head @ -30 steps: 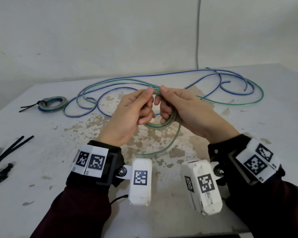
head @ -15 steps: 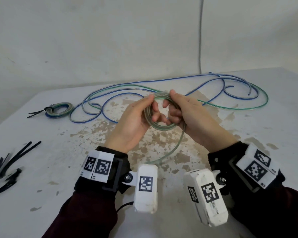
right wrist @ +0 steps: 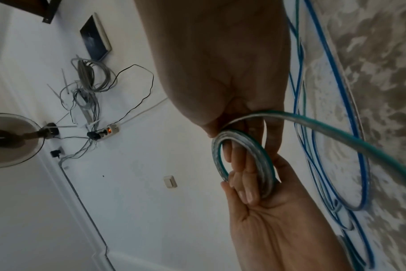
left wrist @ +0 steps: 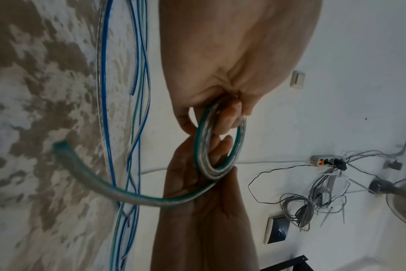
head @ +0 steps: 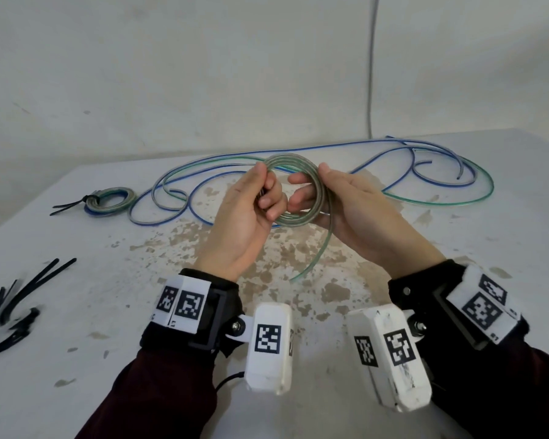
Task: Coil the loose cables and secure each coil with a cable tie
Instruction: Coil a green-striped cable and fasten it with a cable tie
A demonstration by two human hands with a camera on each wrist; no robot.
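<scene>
I hold a small coil of clear, green-striped cable (head: 311, 172) upright above the table between both hands. My left hand (head: 265, 193) grips its left side with curled fingers. My right hand (head: 313, 185) pinches its right side, thumb on top and fingers through the loop. The free tail (head: 322, 245) hangs down to a cut end near the table. The left wrist view shows the coil (left wrist: 203, 146) and the tail end (left wrist: 58, 145). In the right wrist view, the coil (right wrist: 260, 148) sits between both hands' fingers.
Loose blue and green cables (head: 419, 172) sprawl over the back of the stained white table (head: 76, 359). One tied coil (head: 110, 201) lies at the back left. Several black cable ties (head: 16, 299) lie near the left edge. A wall stands close behind the table.
Both hands have lifted the coil higher and turned it upright to face me. More cable is wound on, and the hanging tail is shorter.
</scene>
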